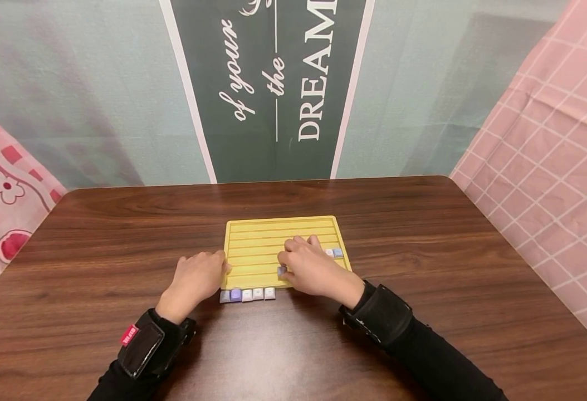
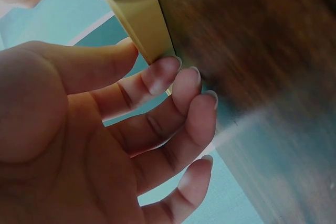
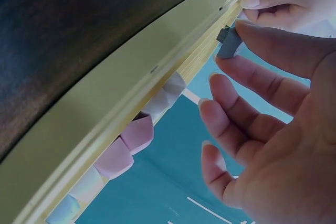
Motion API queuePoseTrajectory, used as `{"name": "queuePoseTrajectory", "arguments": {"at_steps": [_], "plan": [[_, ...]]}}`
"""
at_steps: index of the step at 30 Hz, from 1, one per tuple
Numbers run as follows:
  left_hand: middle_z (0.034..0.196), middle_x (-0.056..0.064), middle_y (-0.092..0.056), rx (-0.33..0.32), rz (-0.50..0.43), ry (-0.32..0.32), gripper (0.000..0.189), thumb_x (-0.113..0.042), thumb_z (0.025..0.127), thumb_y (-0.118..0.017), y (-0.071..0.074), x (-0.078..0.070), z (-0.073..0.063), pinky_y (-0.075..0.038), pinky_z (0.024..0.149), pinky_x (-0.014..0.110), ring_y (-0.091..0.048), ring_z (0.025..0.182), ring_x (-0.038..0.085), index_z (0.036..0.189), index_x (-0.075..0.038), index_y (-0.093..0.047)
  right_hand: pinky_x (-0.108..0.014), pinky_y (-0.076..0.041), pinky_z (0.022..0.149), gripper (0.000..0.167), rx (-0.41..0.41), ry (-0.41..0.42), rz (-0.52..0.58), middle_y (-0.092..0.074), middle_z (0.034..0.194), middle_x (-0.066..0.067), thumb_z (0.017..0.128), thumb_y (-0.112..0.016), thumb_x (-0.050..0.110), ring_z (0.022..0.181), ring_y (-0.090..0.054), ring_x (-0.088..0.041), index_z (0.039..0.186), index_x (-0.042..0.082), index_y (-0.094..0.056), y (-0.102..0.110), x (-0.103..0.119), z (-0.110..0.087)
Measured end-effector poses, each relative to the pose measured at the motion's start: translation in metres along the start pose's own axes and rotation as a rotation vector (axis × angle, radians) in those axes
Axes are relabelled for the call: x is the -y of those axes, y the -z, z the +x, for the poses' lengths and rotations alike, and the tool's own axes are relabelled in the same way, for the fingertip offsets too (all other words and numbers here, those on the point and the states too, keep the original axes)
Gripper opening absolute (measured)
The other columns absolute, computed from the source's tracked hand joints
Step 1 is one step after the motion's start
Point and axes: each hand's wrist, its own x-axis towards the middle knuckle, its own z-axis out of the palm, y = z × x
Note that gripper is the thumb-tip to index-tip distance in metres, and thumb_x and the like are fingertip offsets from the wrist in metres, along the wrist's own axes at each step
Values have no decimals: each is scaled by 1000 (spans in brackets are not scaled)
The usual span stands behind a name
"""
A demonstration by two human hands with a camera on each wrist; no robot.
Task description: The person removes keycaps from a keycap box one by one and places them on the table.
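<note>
A yellow ridged tray (image 1: 253,238) lies on the table, its left edge pinched by my left hand (image 1: 198,275). In the left wrist view, the thumb and forefinger hold the tray's rim (image 2: 142,19) while the other fingers bend beside it. Over the tray's front part, my right hand (image 1: 316,268) pinches a grey-blue keycap (image 3: 230,44) between thumb and forefinger. A white keycap and a blue keycap (image 1: 338,253) sit in the tray at the right. Seen from the right wrist, pink keycaps (image 3: 115,158) and pale ones also sit in it; the head view hides some behind the hand.
Along the tray's front edge several loose keycaps stand in a row on the table, among them a purple keycap (image 1: 235,295) and a white keycap (image 1: 269,293). Brown wooden table (image 1: 424,250) surrounds the tray. A printed cloth (image 1: 399,100) hangs behind it.
</note>
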Motion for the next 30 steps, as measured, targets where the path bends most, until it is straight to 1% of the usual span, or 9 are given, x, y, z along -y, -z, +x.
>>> {"name": "queuePoseTrajectory", "arguments": {"at_steps": [7, 16, 22, 30], "plan": [[62, 3, -46, -3, -2, 0, 20, -21, 92, -54, -1, 1, 0, -34, 61, 40, -50, 63, 20, 77, -9, -53, -33, -24, 68, 9, 11, 14, -11, -43, 71, 7, 81, -68, 17, 72, -41, -13, 76, 15, -61, -1, 2, -3], [63, 3, -46, 5, -2, 7, 19, -21, 93, -54, -1, 1, 0, -34, 62, 40, -49, 63, 20, 78, -9, -53, -32, -26, 67, 14, 18, 27, -32, -45, 69, 7, 81, -68, 16, 73, -47, -13, 72, 16, -57, -1, 4, -5], [63, 3, -46, 5, -7, 3, 19, -20, 93, -54, 0, 1, 0, -34, 62, 40, -49, 63, 20, 78, -9, -52, -32, -25, 66, 17, 20, 43, -28, -43, 66, 7, 83, -64, 14, 68, -45, -13, 70, 16, -54, -2, 4, -6], [63, 3, -48, -11, -2, -4, 19, -21, 92, -55, -1, 1, 0, -35, 61, 41, -52, 64, 21, 77, -8, -53, -31, -24, 66, 17, 39, 63, -28, -41, 64, 8, 82, -64, 14, 66, -44, -11, 69, 16, -52, -2, 5, -7]]}}
